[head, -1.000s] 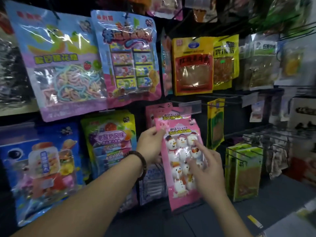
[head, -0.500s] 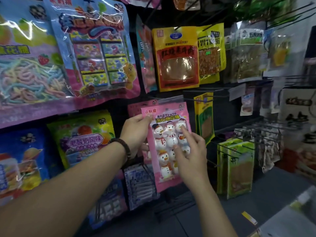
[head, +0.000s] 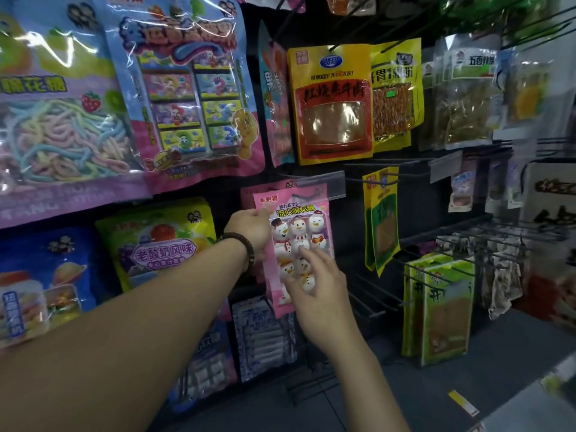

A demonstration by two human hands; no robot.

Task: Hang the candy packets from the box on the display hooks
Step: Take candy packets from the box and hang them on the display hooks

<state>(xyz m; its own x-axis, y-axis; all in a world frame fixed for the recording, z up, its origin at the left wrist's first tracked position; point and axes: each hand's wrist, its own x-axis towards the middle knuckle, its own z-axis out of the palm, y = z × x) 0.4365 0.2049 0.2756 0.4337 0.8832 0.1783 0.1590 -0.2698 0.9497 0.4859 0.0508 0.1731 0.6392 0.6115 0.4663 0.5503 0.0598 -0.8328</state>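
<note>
A pink candy packet printed with snowmen is held up against the dark display wall, its top just under a clear price-tag holder on a hook. My left hand, with a bead bracelet on the wrist, grips the packet's upper left edge. My right hand rests on the packet's lower front with fingers spread. More pink packets hang behind it. The box is not in view.
Large candy bags hang at upper left, a yellow-red snack packet at upper middle, a green-yellow packet to the right. Bare black hooks stick out right of my hand. Green packets hang at lower right.
The pink packet and both hands have risen toward the tagged hook. My view has shifted right and closer to the wall.
</note>
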